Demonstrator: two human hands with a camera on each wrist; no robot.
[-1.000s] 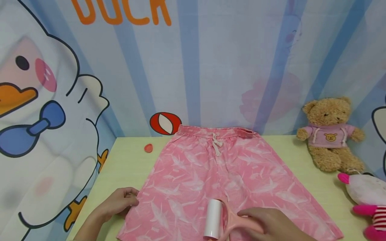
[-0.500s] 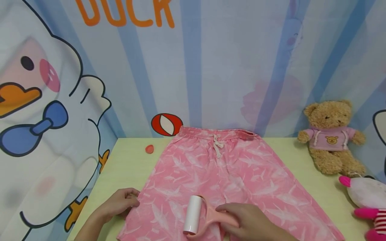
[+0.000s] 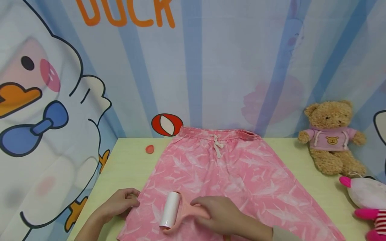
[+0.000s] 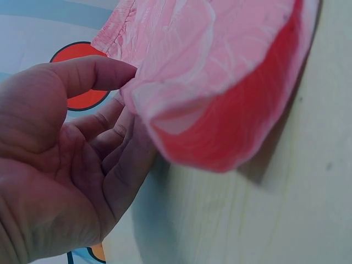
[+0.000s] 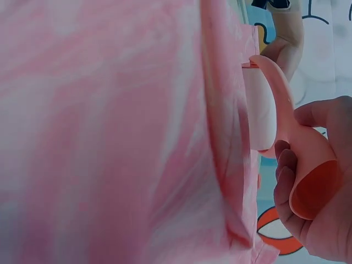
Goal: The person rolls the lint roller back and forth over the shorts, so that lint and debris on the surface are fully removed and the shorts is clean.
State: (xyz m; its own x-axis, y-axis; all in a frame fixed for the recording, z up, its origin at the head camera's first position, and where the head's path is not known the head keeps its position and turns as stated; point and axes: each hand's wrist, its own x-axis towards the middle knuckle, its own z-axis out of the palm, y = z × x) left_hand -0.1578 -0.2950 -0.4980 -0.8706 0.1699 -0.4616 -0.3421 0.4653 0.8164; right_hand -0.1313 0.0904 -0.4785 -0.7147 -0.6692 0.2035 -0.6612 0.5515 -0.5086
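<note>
Pink shorts (image 3: pixel 196 174) with a white fish-like print and a cream drawstring lie flat, waistband away from me. My left hand (image 3: pixel 119 202) pinches their left side edge; in the left wrist view, thumb and fingers (image 4: pixel 104 74) meet on the fabric beside the leg opening. My right hand (image 3: pixel 221 214) grips the peach handle of a lint roller (image 3: pixel 170 210). Its white roll rests on the left leg, a short way right of my left hand. In the right wrist view, the fingers curl round the handle (image 5: pixel 308 148), whose end is hollow.
The pale yellow table (image 3: pixel 129 167) meets a printed cloth backdrop (image 3: pixel 223 67). A small red-orange piece (image 3: pixel 149 149) lies left of the waistband. A teddy bear (image 3: pixel 330 137) in a pink top sits at the back right, with a white and pink plush toy (image 3: pixel 366 194) nearer me.
My right hand has moved the lint roller leftward across the shorts, from near the middle to the left leg. My left hand keeps its place on the edge.
</note>
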